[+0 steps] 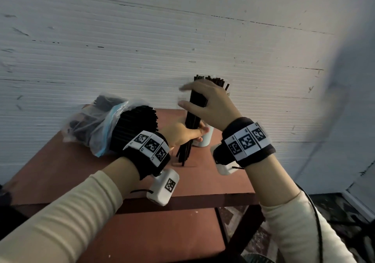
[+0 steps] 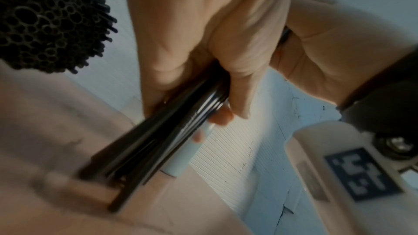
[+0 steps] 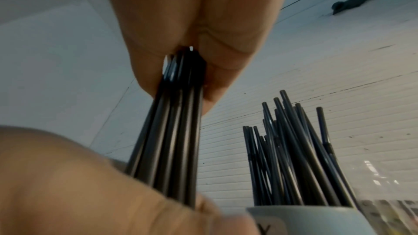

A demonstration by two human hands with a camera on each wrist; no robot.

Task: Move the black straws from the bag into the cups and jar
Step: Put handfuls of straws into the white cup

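Reddish-brown board makes up the table (image 1: pixel 213 173), which stands against a white ribbed wall (image 1: pixel 142 39) marked with dark scuffs; a lower shelf of the same colour shows beneath, and patterned flooring lies past the table's right edge. At the table's far left corner lies a clear plastic bag (image 1: pixel 95 124) packed with black straws, their open ends facing the middle. Near the far edge, the left hand (image 1: pixel 182 134) grasps the lower part of a bundle of straws (image 1: pixel 194 112), whose bottom ends touch the table. The right hand (image 1: pixel 211 102) rests on the upper part of the bundle, thumb stretched out; its fingers are blurred. Just behind stands a white cup (image 1: pixel 205 139), and more straws rise behind the right hand.

From the left wrist, the left hand (image 2: pixel 203 42) curls its fingers round the bundle (image 2: pixel 158 146), which slants down to the blurred table (image 2: pixel 56 131). The bagged straws' round ends (image 2: pixel 49 19) fill the upper left corner; the cup (image 2: pixel 181 158) sits beside the bundle.

From the right wrist, the right hand (image 3: pixel 194 29) pinches the bundle (image 3: pixel 172 131) between fingers and thumb. To the right, the cup's rim (image 3: pixel 305 217) holds upright straws (image 3: pixel 291 158), with a clear container beside it.
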